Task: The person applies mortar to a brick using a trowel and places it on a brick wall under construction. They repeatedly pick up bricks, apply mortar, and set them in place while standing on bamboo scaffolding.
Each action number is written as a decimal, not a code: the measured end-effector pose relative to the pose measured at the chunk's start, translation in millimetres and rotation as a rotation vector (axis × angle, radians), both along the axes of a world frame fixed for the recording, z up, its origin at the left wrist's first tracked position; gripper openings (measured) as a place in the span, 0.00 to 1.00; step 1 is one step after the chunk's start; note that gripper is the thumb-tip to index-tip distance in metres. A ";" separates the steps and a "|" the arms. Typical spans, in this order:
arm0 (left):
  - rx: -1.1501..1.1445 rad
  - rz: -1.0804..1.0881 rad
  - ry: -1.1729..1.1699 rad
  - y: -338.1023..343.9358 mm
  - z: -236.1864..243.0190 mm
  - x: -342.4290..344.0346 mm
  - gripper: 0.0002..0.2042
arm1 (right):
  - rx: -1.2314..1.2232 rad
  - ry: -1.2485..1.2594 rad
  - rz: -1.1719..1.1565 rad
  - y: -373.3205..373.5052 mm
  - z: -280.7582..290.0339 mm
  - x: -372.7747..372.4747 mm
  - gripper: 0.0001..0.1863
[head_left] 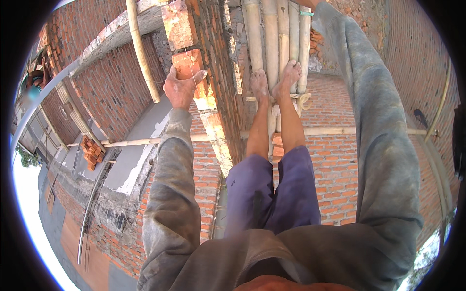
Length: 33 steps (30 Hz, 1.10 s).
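Fingers [170, 80] spread wide, the left hand [182, 93] clasps 1 brick [186, 64] atop the wall [222, 82]; for the right hand [307, 2], cropped, I cannot tell.

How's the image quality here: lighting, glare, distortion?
Head view: sunlight brightens the row of bricks by the left hand; the sky at lower left washes out white; fisheye distortion bows edges near the black rim; the right hand is cropped at the top.

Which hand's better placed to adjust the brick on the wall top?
Left, likely: the left hand grips the brick, while the right hand is away from it, mostly cut off by the picture's top edge.
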<state>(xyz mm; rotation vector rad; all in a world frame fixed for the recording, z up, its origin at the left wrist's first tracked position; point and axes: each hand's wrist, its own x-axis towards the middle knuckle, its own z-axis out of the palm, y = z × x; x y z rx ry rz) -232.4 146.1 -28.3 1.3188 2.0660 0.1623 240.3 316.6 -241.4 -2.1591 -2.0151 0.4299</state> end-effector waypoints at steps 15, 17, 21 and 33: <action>0.014 -0.004 0.036 -8.9 16.8 -14.0 0.62 | -0.398 1.052 -0.465 -255.4 280.3 -92.4 0.17; 0.083 -0.022 -0.019 -19.9 15.9 -21.1 0.66 | -0.417 0.970 -0.381 -276.7 306.1 -134.2 0.16; 0.065 -0.080 0.001 -40.5 5.8 -21.6 0.70 | -0.464 1.079 -0.211 -291.6 341.9 -202.5 0.17; 0.085 0.071 -0.057 -49.1 1.1 -14.2 0.54 | -0.348 0.738 0.083 -277.0 273.8 -322.7 0.12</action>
